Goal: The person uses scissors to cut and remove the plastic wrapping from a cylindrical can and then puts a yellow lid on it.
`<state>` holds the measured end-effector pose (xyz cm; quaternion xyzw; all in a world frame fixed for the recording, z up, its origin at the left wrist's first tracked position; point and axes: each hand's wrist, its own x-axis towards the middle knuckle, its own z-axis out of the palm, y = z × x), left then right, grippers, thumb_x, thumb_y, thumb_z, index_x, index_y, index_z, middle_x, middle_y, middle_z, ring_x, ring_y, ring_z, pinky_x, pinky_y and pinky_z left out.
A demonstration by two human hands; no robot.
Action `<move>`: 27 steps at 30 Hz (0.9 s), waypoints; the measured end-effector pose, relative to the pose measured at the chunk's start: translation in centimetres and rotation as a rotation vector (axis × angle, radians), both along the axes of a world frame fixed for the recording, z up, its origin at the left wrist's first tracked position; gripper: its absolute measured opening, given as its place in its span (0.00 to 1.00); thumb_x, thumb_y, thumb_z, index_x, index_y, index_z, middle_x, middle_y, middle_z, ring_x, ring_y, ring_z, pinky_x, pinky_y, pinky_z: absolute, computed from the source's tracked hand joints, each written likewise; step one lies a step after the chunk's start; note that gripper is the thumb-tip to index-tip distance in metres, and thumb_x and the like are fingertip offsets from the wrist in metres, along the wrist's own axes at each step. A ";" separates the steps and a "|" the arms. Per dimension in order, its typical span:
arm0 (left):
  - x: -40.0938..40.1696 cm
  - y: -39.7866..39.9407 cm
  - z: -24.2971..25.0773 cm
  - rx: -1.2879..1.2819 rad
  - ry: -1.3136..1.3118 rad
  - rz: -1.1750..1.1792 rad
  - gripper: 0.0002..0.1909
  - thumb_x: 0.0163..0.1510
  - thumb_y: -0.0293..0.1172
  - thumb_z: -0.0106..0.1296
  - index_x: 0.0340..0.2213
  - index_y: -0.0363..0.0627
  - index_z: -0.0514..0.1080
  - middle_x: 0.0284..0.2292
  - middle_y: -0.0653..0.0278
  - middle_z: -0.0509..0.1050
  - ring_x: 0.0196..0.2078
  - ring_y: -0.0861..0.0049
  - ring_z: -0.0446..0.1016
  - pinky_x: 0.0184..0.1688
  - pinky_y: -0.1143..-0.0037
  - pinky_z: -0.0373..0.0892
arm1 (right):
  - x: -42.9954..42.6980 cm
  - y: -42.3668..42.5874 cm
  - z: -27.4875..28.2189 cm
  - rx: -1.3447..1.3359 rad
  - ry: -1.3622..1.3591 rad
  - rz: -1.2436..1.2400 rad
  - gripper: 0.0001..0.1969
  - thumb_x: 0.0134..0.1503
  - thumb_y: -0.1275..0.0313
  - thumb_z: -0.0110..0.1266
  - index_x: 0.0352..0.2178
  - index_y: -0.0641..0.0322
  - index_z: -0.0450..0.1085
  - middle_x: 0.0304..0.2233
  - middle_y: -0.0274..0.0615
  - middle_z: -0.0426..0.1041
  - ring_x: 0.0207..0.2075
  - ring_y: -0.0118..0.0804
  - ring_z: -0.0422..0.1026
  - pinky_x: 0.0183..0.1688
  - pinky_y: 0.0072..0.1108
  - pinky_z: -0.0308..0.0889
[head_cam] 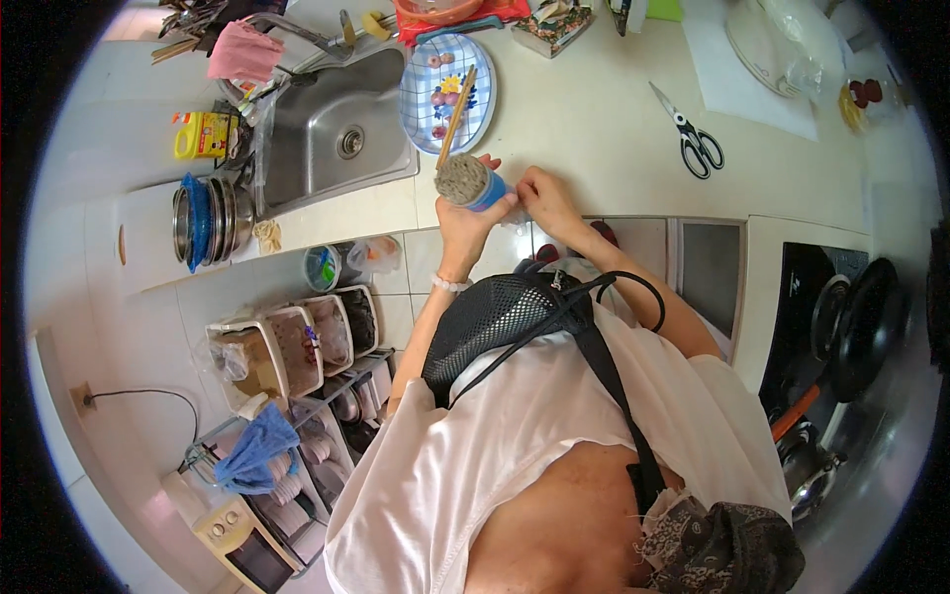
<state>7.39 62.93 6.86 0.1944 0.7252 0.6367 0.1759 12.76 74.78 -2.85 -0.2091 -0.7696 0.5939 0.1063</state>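
Observation:
My left hand (464, 230), with a beaded bracelet at the wrist, is wrapped around a blue-sided tub (490, 194). The tub is tilted, and grey, rough-surfaced stuff (462, 180) fills its mouth. My right hand (548, 199) is close against the tub's other end, fingers curled. Some clear plastic (513, 215) shows under those fingers; whether they grip it is hidden. Just beyond the tub, a blue checked oval plate (482, 56) carries several small pinkish-purple bulbs, perhaps shallots. A pair of wooden chopsticks (459, 111) lies across the plate, its near ends passing behind the tub.
Left of the plate is a steel sink (312, 126) with a faucet (297, 30). Black-handled scissors (690, 137) lie on the counter (586, 111) to the right. A stove (798, 319) with a black pan (865, 334) is at far right; white bins (245, 356) stand low on the left.

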 end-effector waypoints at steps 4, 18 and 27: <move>-1.2 -0.5 2.4 0.262 -0.117 0.132 0.21 0.39 0.21 0.56 0.39 0.32 0.67 0.37 0.57 0.74 0.37 0.76 0.72 0.42 0.76 0.67 | -0.1 1.3 3.3 -0.144 0.139 0.027 0.11 0.52 0.68 0.50 0.22 0.67 0.66 0.16 0.47 0.67 0.18 0.34 0.66 0.23 0.24 0.62; -4.9 -3.9 5.5 1.071 -0.516 0.236 0.26 0.46 0.36 0.55 0.45 0.33 0.64 0.48 0.49 0.66 0.55 0.56 0.60 0.60 0.53 0.48 | 1.7 5.7 11.7 -0.708 0.177 0.343 0.19 0.60 0.60 0.40 0.40 0.68 0.64 0.31 0.39 0.69 0.32 0.27 0.68 0.34 0.18 0.66; -4.0 -3.4 5.9 0.994 -0.440 0.134 0.28 0.46 0.34 0.54 0.47 0.34 0.61 0.47 0.48 0.66 0.55 0.54 0.60 0.59 0.52 0.51 | 1.5 4.6 12.6 -0.415 0.067 0.374 0.20 0.53 0.69 0.52 0.45 0.69 0.61 0.36 0.42 0.70 0.35 0.27 0.68 0.37 0.18 0.65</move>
